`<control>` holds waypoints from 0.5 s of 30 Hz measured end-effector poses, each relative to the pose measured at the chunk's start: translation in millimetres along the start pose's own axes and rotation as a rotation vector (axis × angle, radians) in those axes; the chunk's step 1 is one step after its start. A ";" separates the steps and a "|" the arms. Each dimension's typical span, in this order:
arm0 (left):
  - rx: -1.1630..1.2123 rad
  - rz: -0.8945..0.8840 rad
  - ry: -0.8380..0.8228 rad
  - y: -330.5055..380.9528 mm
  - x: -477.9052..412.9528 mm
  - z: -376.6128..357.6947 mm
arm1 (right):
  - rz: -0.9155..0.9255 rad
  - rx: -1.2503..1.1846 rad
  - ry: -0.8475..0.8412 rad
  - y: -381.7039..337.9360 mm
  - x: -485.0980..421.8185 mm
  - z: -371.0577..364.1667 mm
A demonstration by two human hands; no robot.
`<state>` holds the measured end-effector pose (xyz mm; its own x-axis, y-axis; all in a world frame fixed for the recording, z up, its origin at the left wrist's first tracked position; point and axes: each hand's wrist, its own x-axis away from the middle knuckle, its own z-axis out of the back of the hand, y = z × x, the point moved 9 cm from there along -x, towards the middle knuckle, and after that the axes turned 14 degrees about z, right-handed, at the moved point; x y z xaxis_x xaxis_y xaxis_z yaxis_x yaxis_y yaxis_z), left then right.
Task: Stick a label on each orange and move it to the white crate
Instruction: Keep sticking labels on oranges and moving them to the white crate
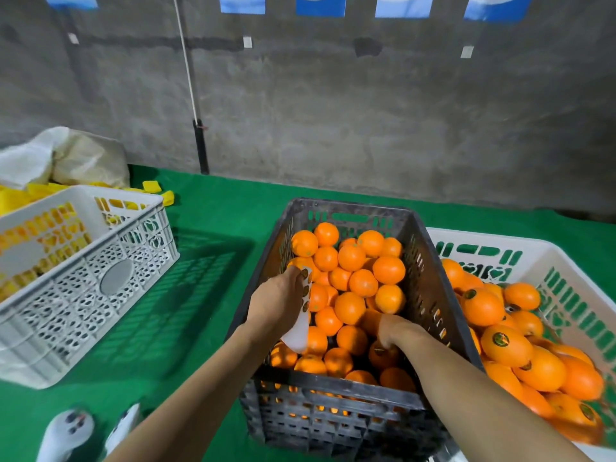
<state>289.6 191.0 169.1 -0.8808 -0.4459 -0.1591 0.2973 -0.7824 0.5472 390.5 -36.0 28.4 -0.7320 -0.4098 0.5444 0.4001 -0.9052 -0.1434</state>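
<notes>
The left hand (280, 300) pinches a white label sheet (301, 325) over the dark crate (333, 383) full of oranges. The right hand (395, 330) curls its fingers round one orange (383, 355) at the crate's 6 o'clock side. The white crate (533, 248), holding labelled oranges, stands touching at 3 o'clock on the green surface (206, 261).

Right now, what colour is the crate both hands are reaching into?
Dark grey, almost black: the slatted crate in the middle. The head view, the only one, shows it clearly.

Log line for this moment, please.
left hand: holds label sheet | right hand: grips orange in black crate | white crate at right: labelled oranges
</notes>
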 end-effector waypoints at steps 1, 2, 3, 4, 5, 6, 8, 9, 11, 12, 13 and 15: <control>0.014 0.001 0.003 0.1 -0.1 0.7 | 0.018 0.016 -0.006 -1.2 -0.2 -1.8; 0.025 0.007 0.003 -0.2 -0.6 0.9 | 0.069 0.056 -0.003 -4.2 -1.7 -2.6; 0.026 0.009 0.000 -0.1 -1.2 0.3 | 0.124 0.097 0.048 -8.6 -1.1 -0.8; 0.017 0.004 -0.005 0.5 -1.6 -0.8 | 0.119 0.031 0.115 -11.7 3.9 2.5; 0.006 -0.004 -0.011 1.5 -1.6 -2.1 | 0.114 -0.021 0.155 -12.2 6.9 4.3; -0.001 -0.011 -0.014 2.4 -1.7 -3.0 | 0.102 -0.054 0.154 -10.5 8.5 5.0; -0.005 -0.017 -0.014 3.1 -1.8 -2.5 | 0.040 -0.112 0.079 -6.7 7.4 -0.8; -0.005 -0.015 -0.012 3.0 -1.6 -2.1 | 0.029 -0.047 0.054 -9.5 11.8 2.6; -0.002 -0.011 -0.015 2.5 -1.0 -1.7 | 0.035 0.070 0.028 -10.7 10.6 4.1; 0.002 -0.011 -0.018 2.6 -0.8 -1.9 | 0.033 0.112 0.030 -11.5 9.7 4.5; 0.006 -0.011 -0.020 2.8 -0.6 -1.6 | 0.037 0.153 0.034 -13.5 9.9 6.1; 0.009 -0.014 -0.012 3.1 -0.2 0.1 | 0.045 0.186 0.032 -14.5 5.8 5.8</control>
<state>290.7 188.7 171.0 -0.8894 -0.4294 -0.1567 0.2815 -0.7846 0.5524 383.7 -24.6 38.4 -0.7273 -0.4552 0.5136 0.5252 -0.8509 -0.0103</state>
